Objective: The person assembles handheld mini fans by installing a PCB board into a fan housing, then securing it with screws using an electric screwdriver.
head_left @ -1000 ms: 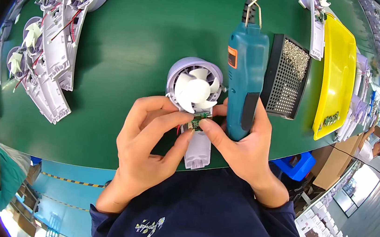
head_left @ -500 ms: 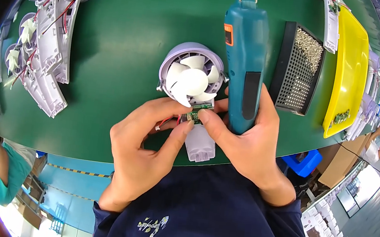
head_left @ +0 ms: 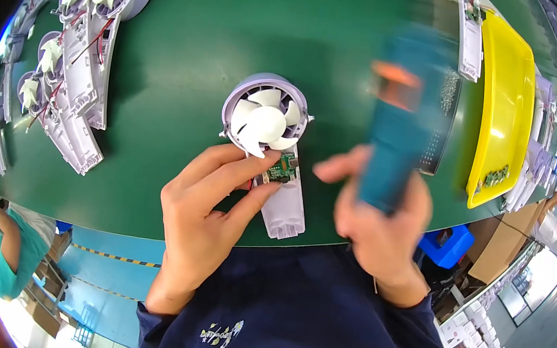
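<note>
A handheld fan body lies on the green table in front of me, with white blades [head_left: 267, 124] in a pale lilac ring and an open handle shell [head_left: 286, 210] pointing toward me. At the top of the handle, my left hand [head_left: 210, 200] pinches a small green circuit board [head_left: 284, 167] between thumb and fingers. A bit of red wire shows under those fingers. To the right, my right hand [head_left: 385, 234] is wrapped around a teal electric screwdriver [head_left: 401, 119], both smeared by motion. Its thumb and a finger point toward the fan.
Behind the screwdriver, a black screw tray [head_left: 432, 154] is partly hidden. A yellow bin [head_left: 483, 142] holding circuit boards stands at the right. Several fan shells [head_left: 83, 83] with red and black wires lie at the left. A person in a teal shirt [head_left: 19, 251] is at lower left.
My right hand has left the circuit board and swung to the right with the screwdriver. The fan body has shifted slightly left; my left hand stays on the board.
</note>
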The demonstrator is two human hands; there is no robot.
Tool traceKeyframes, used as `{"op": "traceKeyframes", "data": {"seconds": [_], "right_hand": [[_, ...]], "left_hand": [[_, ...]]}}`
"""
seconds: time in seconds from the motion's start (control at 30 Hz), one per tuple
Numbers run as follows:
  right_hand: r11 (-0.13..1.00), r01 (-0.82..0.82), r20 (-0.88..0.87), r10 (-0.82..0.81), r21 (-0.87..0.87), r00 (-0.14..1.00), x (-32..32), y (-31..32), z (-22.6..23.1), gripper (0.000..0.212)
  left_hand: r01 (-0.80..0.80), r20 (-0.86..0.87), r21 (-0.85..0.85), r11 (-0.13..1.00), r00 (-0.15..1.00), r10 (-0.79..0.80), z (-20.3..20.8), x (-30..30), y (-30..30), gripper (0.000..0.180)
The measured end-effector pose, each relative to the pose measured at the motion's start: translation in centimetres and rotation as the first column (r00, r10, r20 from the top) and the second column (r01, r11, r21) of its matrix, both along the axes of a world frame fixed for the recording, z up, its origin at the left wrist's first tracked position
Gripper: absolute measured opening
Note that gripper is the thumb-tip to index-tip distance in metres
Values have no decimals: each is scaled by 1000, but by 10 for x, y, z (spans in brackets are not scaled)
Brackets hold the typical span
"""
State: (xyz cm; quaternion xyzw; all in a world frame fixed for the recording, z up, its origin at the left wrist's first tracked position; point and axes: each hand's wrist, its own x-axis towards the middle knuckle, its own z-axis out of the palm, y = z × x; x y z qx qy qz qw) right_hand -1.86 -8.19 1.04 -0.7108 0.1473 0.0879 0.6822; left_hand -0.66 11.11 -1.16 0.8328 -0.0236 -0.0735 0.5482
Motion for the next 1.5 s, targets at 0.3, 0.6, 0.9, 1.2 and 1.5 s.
{"op": "traceKeyframes", "data": {"seconds": [0.3, 0.6, 0.9, 1.2, 1.5], "right_hand": [[969, -109, 810, -121, 221, 574, 48, -85, 33, 71], [899, -405, 772, 139, 164, 620, 69, -108, 11, 75], [945, -215, 726, -32, 245, 687, 57, -46, 2, 80], [956, -200, 727, -21, 216, 686, 47, -38, -4, 82], [907, -407, 783, 173, 109, 597, 51, -50, -18, 81]], "left_hand": [[69, -93, -65, 996, 993, -75, 9, 20, -22, 36], [106, -120, -91, 990, 986, -116, 6, 34, -53, 35], [106, -113, -127, 986, 986, -121, -10, 28, -25, 35], [115, -104, -116, 987, 986, -127, -15, 24, -15, 34], [124, -83, -142, 982, 987, -137, -22, 20, -4, 34]]}}
